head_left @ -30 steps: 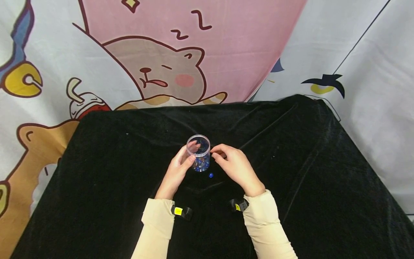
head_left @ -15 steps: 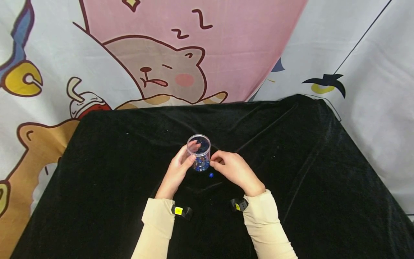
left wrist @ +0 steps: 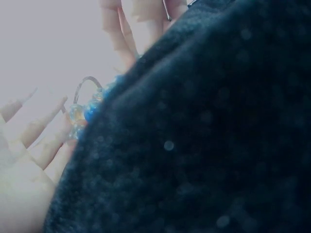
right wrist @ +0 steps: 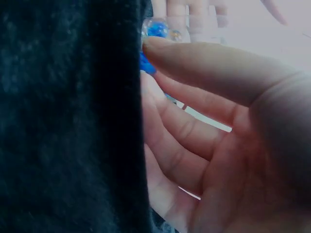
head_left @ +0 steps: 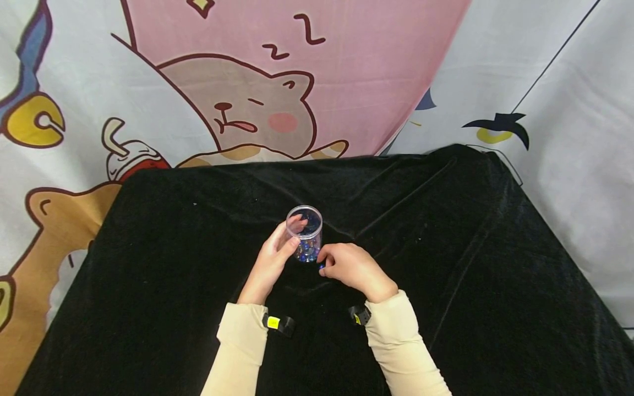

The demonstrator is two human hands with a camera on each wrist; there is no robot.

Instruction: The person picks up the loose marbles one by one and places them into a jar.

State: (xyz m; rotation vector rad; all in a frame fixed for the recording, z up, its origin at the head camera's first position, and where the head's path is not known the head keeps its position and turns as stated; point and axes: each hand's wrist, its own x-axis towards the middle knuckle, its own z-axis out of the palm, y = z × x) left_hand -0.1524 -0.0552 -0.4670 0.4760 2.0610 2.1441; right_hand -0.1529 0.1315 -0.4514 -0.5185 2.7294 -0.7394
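My left hand (head_left: 269, 257) grips a clear, lidless plastic jar (head_left: 309, 235) from its left side, thumb in front and fingers round the back. Several blue and clear marbles (head_left: 306, 253) fill its lower part. Just right of the jar's base, my right hand (head_left: 350, 268) pinches a blue marble (head_left: 321, 267) between thumb and index finger, low at the cloth. From the right wrist, that blue marble (right wrist: 146, 64) shows between the two fingertips, with marbles in the jar (right wrist: 156, 28) beyond. The left wrist view is partly blocked by dark cloth; blue and clear marbles (left wrist: 91, 110) show past its edge.
Black velvety cloth (head_left: 163, 275) with shallow folds covers the table. Behind it hangs a cartoon-printed curtain (head_left: 376, 66). Each forearm wears a cream sleeve (head_left: 403, 335) and a dark wrist strap.
My right hand has come down along the jar's right side toward me, and its thumb and index finger now close on the loose blue marble. The left hand and jar stay put.
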